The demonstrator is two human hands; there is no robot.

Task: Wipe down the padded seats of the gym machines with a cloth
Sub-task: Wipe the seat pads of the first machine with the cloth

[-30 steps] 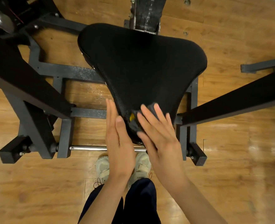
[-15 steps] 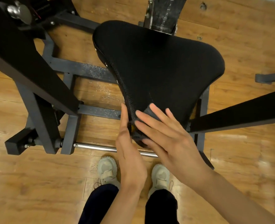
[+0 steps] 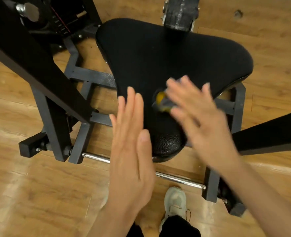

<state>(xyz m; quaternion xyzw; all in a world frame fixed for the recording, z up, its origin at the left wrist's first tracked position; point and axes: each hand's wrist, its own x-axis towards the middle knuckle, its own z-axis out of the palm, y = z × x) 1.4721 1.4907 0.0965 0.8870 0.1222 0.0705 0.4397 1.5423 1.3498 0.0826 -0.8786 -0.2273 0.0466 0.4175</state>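
Observation:
A black padded seat (image 3: 172, 62), roughly triangular with its narrow end toward me, fills the middle of the head view. A small grey and yellow cloth (image 3: 161, 102) lies on the seat's narrow part. My right hand (image 3: 197, 115), blurred with motion, presses flat on the cloth with straight spread fingers. My left hand (image 3: 131, 139) is flat with straight fingers held together, at the seat's left edge near the narrow end; whether it touches the pad is unclear.
Black steel frame bars (image 3: 88, 76) run under and around the seat. A thick black beam (image 3: 31, 65) crosses at the left, another (image 3: 269, 134) at the right. A chrome rod (image 3: 179, 181) lies low in front. My shoe (image 3: 175, 200) stands on the wooden floor (image 3: 30, 194).
My right hand has slid the cloth up the seat from the narrow tip toward the middle. My left hand has moved up along the left edge. The camera has come closer.

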